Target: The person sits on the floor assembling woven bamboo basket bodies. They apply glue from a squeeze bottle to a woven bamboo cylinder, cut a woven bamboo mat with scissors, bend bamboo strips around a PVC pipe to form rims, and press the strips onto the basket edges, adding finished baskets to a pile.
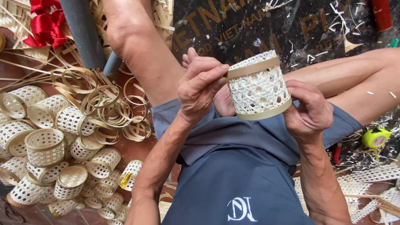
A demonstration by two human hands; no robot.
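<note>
Blue-grey shorts (250, 137) and a darker blue shirt (233, 187) are worn, and a small white emblem (240, 209) is printed on the shirt's front. The forearms, the left hand (200, 85), the right hand (310, 110) and the legs are left bare. No rings, watch or gloves are worn.

Workshop floor, littered with weaving scraps

A dark mat (266, 29) lay at twelve o'clock; reddish floor (133, 152) at nine o'clock; pale shavings (366, 173) scattered at three o'clock.
</note>
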